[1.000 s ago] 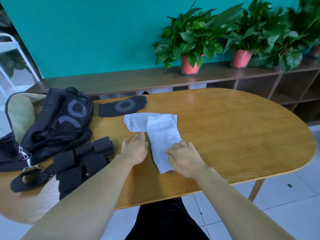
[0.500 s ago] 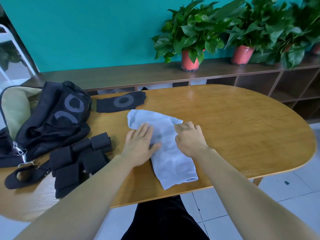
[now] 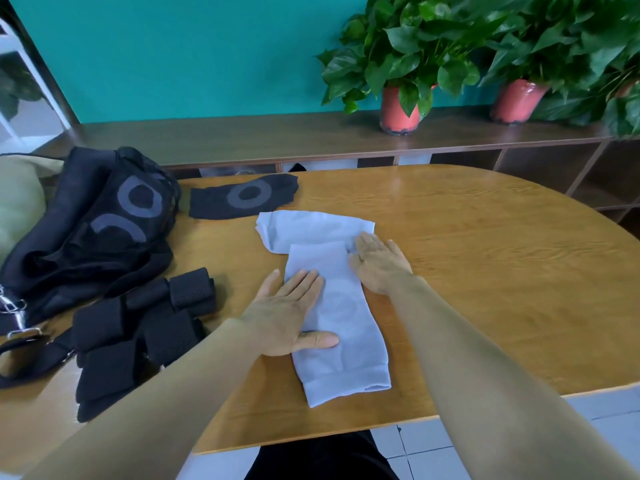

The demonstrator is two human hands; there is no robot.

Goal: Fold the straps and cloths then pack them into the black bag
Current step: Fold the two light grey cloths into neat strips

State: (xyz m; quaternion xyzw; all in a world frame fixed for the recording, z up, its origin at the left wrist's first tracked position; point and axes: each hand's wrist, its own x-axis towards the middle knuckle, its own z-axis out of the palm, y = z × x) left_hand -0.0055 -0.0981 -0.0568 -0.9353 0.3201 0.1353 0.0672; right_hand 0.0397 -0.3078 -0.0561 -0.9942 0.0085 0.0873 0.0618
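A rounded wooden table (image 3: 485, 271) fills most of the head view, and behind it a long low shelf unit (image 3: 242, 136) is set against a teal wall (image 3: 190, 53), with two potted plants (image 3: 401, 64) in red pots stood on its top at the right. At the far left of the table the black bag (image 3: 86, 230) is slumped open, grey ring marks being seen on its dark fabric and a pale lining at its left edge. Near its front edge, a bundle of folded black straps (image 3: 138, 327) is laid in overlapping blocks, with a metal buckle at the table's left end. A pale blue cloth (image 3: 341, 317) is spread in the middle of the table, folded into a long strip that runs toward the near edge, its far end being wider and crossing the strip. Beyond it, just apart from its far edge, a small black cloth (image 3: 242, 199) bearing a grey ring is laid flat, close beside the bag. The left hand (image 3: 287, 317) is pressed flat and open, palm down, on the left side of the pale blue strip, nothing being gripped. The right hand (image 3: 379, 263) is likewise laid open and flat along the right edge of the cloth, its fingertips resting where the strip meets the wider end.
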